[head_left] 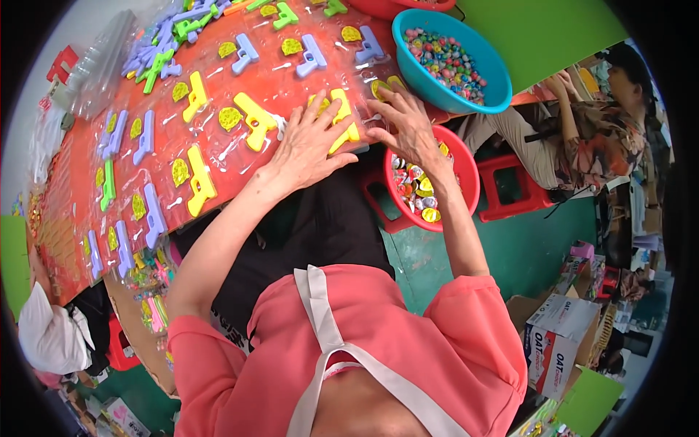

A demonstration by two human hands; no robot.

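Left hand [309, 142] lies flat, fingers spread, palm down on a yellow toy pistol [342, 120] in the clear blister sheet [218, 156], upper centre of frame. It is pressing, not gripping; nothing is closed in it. Right hand [408, 127] is just beside it at the sheet's near right edge, fingers splayed and fingertips down on the plastic, over a yellow round piece [380, 87]. Also open — whether a small part sits under the fingers I can't tell.

The sheet lies on an orange table [65, 189] running from upper centre to the left edge. Most pockets look filled: yellow, purple and green pistols, each paired with a yellow round piece. A loose pile of spare pistols [164, 40] sits at upper left.

Right of the hands is a blue bowl [489, 76] of small multicoloured capsules; below it, under the right forearm, a red bowl [466, 171] holds more mixed pieces.

Judgement: the tray fill is mostly done — what's left looks like the pockets at the near right corner under the hands. Both bowls hold plenty of stock.

Another person sits at upper right by a red stool [513, 193]; cardboard boxes [557, 339] are at lower right.
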